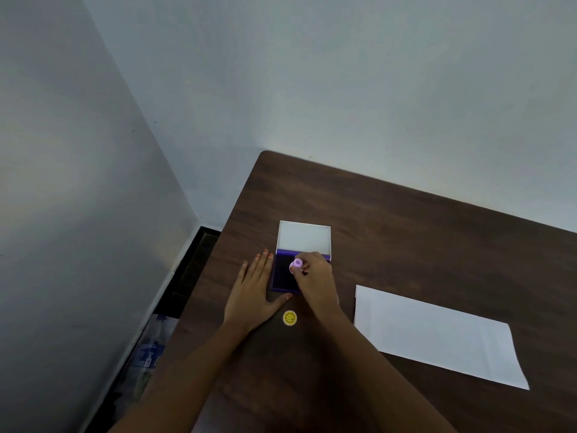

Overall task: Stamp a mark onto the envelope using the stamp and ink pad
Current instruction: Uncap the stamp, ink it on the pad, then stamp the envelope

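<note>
Envelope (437, 334): white, lying flat on the table in the lower right of the frame, well apart from the ink pad; its long axis runs from upper left down to lower right, one short end nearest the forearms.
Table (406, 220): dark brown wood grain, its rounded far corner sitting up against the wall in the middle of the frame.
Room: pale grey-white walls (312, 73) meet in a corner at upper left; a dark strip of floor (187, 270) shows along the table's left edge, with what looks like clear plastic packaging (150, 351) lying there, too blurred to name.
Ink pad (282, 273): purple case, open, dark pad facing up, near the frame's centre; its white lid (304, 237) is folded back toward the wall.
Stamp (296, 264): small, pink-lilac, round-topped, standing roughly upright over the dark pad; whether its face touches the ink is hidden.
Right hand (313, 276): fingers curled in, pinching the stamp.
Left hand (254, 292): flat on the table, fingers spread and pointing toward the wall, fingertips beside the pad's left edge, thumb along its near edge.
Yellow disc (289, 317): a small round piece with a smiley face, on the table between the two wrists, just below the pad.
</note>
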Demonstrator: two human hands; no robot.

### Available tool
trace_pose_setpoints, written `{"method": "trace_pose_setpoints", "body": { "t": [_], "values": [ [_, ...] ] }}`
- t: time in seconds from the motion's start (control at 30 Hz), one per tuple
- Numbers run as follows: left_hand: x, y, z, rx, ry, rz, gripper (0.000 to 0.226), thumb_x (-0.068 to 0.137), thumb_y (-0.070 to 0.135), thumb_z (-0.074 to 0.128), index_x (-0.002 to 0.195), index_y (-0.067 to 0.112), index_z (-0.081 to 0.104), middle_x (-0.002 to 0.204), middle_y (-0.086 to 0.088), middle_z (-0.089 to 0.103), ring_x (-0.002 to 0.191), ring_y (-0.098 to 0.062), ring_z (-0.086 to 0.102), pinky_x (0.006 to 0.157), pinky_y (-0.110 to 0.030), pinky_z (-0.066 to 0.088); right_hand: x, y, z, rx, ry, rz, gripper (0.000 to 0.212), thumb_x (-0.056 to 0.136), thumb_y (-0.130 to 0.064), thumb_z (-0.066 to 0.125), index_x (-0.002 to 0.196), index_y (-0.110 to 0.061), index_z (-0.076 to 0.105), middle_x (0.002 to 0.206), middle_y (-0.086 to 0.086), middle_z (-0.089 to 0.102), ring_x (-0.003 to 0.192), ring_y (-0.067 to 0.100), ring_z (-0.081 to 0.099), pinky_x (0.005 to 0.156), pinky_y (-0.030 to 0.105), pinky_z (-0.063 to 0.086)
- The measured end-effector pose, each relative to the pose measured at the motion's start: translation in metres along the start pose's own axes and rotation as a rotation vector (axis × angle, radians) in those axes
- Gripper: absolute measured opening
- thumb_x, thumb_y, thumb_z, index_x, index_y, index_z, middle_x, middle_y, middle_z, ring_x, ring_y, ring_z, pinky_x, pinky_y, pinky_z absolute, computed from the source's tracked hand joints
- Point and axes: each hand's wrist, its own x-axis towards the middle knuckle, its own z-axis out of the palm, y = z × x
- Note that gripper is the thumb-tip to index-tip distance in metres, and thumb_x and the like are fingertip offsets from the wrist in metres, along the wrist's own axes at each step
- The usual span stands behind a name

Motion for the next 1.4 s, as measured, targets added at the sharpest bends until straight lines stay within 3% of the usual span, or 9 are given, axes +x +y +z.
{"method": "trace_pose_setpoints", "body": {
  "t": [0.27, 0.43, 0.8, 1.0, 1.1, 1.2, 1.27, 1.33, 1.4],
  "values": [
    [0.0, -0.004, 0.006, 0.039, 0.002, 0.014, 0.083, 0.082, 0.063, 0.044, 0.145, 0.014, 0.019, 0.153, -0.008, 0.025, 0.141, -0.019, 0.018, 0.112, -0.037, 0.004, -0.004, 0.005, 0.01, -0.106, 0.039, -0.089, 0.02, 0.085, -0.01, 0.057, 0.104, -0.002, 0.059, 0.11, 0.018, 0.065, 0.102, 0.026, 0.058, 0.086, 0.022, 0.038],
    [0.0, -0.004, 0.007, 0.052, 0.016, 0.019, 0.081, 0.08, 0.062, 0.044, 0.142, 0.012, 0.027, 0.148, -0.011, 0.035, 0.137, -0.022, 0.029, 0.11, -0.041, 0.011, -0.007, 0.009, 0.013, -0.098, 0.054, -0.063, 0.023, 0.086, -0.011, 0.057, 0.108, -0.003, 0.058, 0.113, 0.017, 0.064, 0.105, 0.026, 0.058, 0.088, 0.022, 0.038],
    [0.001, -0.005, 0.006, 0.06, 0.011, 0.026, 0.082, 0.078, 0.06, 0.05, 0.14, 0.01, 0.031, 0.145, -0.013, 0.039, 0.135, -0.026, 0.034, 0.108, -0.043, 0.015, -0.011, 0.01, 0.017, -0.086, 0.078, -0.046, 0.026, 0.085, -0.01, 0.058, 0.111, -0.003, 0.057, 0.115, 0.016, 0.062, 0.107, 0.025, 0.056, 0.088, 0.022, 0.039],
    [0.0, -0.005, 0.005, 0.032, 0.004, 0.033, 0.083, 0.08, 0.058, 0.054, 0.142, 0.011, 0.026, 0.149, -0.012, 0.033, 0.138, -0.024, 0.028, 0.11, -0.041, 0.009, -0.01, 0.005, 0.014, -0.074, 0.052, -0.01, 0.022, 0.084, -0.009, 0.059, 0.105, -0.003, 0.059, 0.11, 0.016, 0.064, 0.102, 0.024, 0.058, 0.087, 0.022, 0.038],
    [0.0, -0.005, 0.004, 0.01, 0.001, 0.037, 0.082, 0.082, 0.057, 0.051, 0.144, 0.013, 0.021, 0.151, -0.01, 0.027, 0.14, -0.022, 0.021, 0.111, -0.038, 0.004, -0.002, -0.001, 0.004, 0.016, -0.002, 0.101, 0.015, 0.083, -0.009, 0.06, 0.097, -0.003, 0.063, 0.102, 0.017, 0.067, 0.096, 0.024, 0.061, 0.082, 0.023, 0.042],
    [0.0, -0.006, 0.003, -0.047, -0.015, 0.031, 0.08, 0.085, 0.057, 0.046, 0.146, 0.017, 0.013, 0.155, -0.005, 0.018, 0.142, -0.014, 0.01, 0.113, -0.032, -0.002, -0.002, -0.001, -0.012, 0.275, 0.13, 0.309, 0.019, 0.081, -0.012, 0.064, 0.1, -0.007, 0.064, 0.101, 0.011, 0.068, 0.094, 0.02, 0.06, 0.081, 0.024, 0.047],
    [0.0, -0.005, 0.001, -0.145, -0.017, -0.001, 0.079, 0.086, 0.053, 0.048, 0.146, 0.017, 0.011, 0.155, -0.005, 0.016, 0.142, -0.012, 0.008, 0.113, -0.031, -0.001, -0.007, 0.0, -0.028, 0.77, 0.146, 0.556, 0.023, 0.082, -0.01, 0.062, 0.105, -0.007, 0.061, 0.104, 0.011, 0.065, 0.097, 0.02, 0.059, 0.083, 0.031, 0.053],
    [0.002, -0.004, -0.003, -0.253, -0.016, -0.074, 0.08, 0.087, 0.05, 0.051, 0.146, 0.016, 0.009, 0.156, -0.004, 0.014, 0.142, -0.012, 0.007, 0.113, -0.03, 0.003, -0.012, -0.002, -0.043, 1.403, 0.068, 0.773, 0.02, 0.085, -0.006, 0.057, 0.105, -0.004, 0.059, 0.099, 0.013, 0.063, 0.093, 0.02, 0.06, 0.07, 0.029, 0.058],
    [0.004, -0.005, -0.007, -0.287, -0.005, -0.145, 0.079, 0.088, 0.046, 0.052, 0.146, 0.016, 0.009, 0.156, -0.005, 0.014, 0.142, -0.015, 0.008, 0.113, -0.032, 0.007, -0.017, -0.001, -0.052, 1.708, 0.016, 0.862, 0.018, 0.085, -0.004, 0.054, 0.103, -0.002, 0.057, 0.095, 0.016, 0.063, 0.088, 0.02, 0.06, 0.058, 0.028, 0.059]
  ]
}}
